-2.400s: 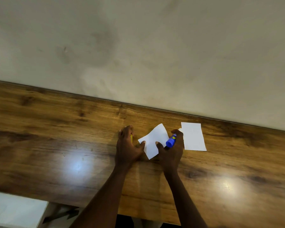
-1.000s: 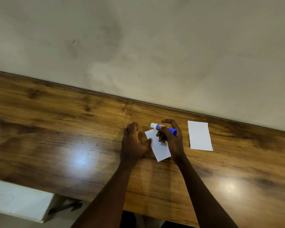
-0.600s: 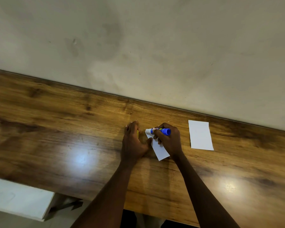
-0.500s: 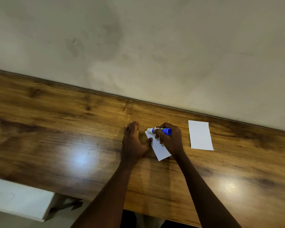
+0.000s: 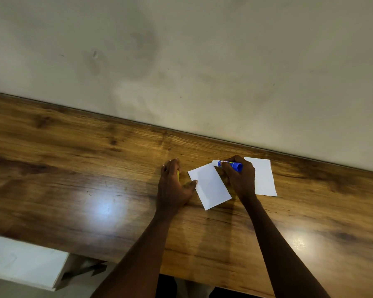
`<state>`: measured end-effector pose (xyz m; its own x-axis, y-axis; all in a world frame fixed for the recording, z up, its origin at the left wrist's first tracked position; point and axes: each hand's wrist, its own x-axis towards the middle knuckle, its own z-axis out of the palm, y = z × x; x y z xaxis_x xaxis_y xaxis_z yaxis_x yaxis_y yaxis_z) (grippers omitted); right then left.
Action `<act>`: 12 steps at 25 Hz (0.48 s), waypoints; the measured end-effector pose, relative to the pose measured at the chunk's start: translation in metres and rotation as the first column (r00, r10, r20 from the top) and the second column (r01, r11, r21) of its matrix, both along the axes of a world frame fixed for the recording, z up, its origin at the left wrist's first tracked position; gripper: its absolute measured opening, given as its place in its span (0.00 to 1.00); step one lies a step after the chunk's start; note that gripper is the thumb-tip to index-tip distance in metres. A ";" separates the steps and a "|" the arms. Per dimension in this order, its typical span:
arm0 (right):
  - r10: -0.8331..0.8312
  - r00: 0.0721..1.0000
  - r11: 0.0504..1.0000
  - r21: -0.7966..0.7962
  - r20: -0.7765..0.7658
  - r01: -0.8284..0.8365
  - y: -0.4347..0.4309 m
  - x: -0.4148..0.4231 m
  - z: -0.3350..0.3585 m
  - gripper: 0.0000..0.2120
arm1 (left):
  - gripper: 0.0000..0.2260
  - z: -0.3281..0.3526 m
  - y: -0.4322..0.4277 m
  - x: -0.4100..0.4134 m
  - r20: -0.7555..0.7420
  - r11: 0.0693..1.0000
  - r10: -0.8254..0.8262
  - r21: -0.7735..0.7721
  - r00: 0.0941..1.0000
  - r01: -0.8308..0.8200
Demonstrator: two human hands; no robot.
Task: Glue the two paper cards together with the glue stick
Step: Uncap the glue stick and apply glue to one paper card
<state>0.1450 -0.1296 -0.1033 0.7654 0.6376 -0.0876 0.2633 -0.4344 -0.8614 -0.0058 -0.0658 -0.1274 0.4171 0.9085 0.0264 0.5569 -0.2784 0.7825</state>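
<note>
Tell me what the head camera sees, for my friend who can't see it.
A right hand rubs a blue glue stick on a white card's far corner, while the left hand steadies it. A second card lies right, on the wooden table.

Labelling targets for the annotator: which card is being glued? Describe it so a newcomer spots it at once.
Start at the wooden table along the pale wall, then find the two hands near its far edge. The card being glued lies tilted between them, the left hand pinning its left edge while the right hand holds the glue stick at its far corner. The other card lies square beyond the right hand.
</note>
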 end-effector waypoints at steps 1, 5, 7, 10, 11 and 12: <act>0.004 1.000 1.000 0.023 -0.009 -0.004 -0.003 -0.002 0.000 0.09 | 0.31 0.000 0.000 0.000 0.001 1.000 -0.002 0.001 1.000 0.002; -0.188 0.982 0.964 0.186 -0.032 0.191 -0.025 -0.030 0.006 0.15 | 0.30 -0.001 0.000 0.000 0.009 1.000 -0.003 0.001 1.000 0.003; -0.229 0.968 0.970 0.106 0.103 0.219 -0.038 -0.050 0.000 0.17 | 0.31 -0.004 0.001 -0.001 0.003 1.000 -0.003 0.000 1.000 0.003; -0.170 0.967 0.980 -0.070 0.190 0.186 -0.043 -0.073 -0.014 0.22 | 0.32 -0.006 0.001 0.000 -0.011 1.000 -0.013 -0.016 1.000 0.013; -0.158 0.968 0.980 -0.089 0.193 0.177 -0.040 -0.076 -0.015 0.23 | 0.33 -0.006 0.001 0.001 -0.021 0.999 -0.011 -0.030 1.000 0.010; -0.167 0.966 0.980 -0.079 0.196 0.185 -0.037 -0.078 -0.014 0.24 | 0.34 -0.006 0.002 0.002 -0.031 0.999 -0.009 -0.041 0.999 0.007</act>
<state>0.0669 -0.1670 -0.1172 0.8734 0.4868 0.0141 0.3279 -0.5664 -0.7561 -0.0043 -0.0642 -0.1338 0.4243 0.9052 -0.0240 0.5789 -0.2507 0.7759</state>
